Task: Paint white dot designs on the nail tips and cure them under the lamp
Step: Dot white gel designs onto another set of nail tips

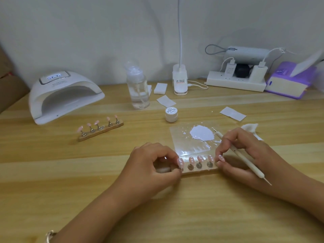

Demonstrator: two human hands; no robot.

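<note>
A wooden strip (pixel 198 171) with several pink nail tips (pixel 200 159) carrying white dots lies at the table's front middle. My left hand (pixel 154 163) pinches the strip's left end by the leftmost tip. My right hand (pixel 245 153) pinches the right end and also holds a white dotting pen (pixel 242 156) between its fingers. Behind the strip lies a clear sheet (pixel 189 146) with a blob of white gel (pixel 202 133). A second strip of plain pink tips (pixel 100 128) stands to the left, in front of the white curing lamp (pixel 64 95), whose display is lit.
A small white gel jar (pixel 171 114), a clear pump bottle (pixel 137 88), white wipes (pixel 233 114), a clip lamp base (pixel 180 81), a power strip (pixel 235 82) with chargers and a purple tissue pack (pixel 291 81) stand along the back. A wall rises behind the table.
</note>
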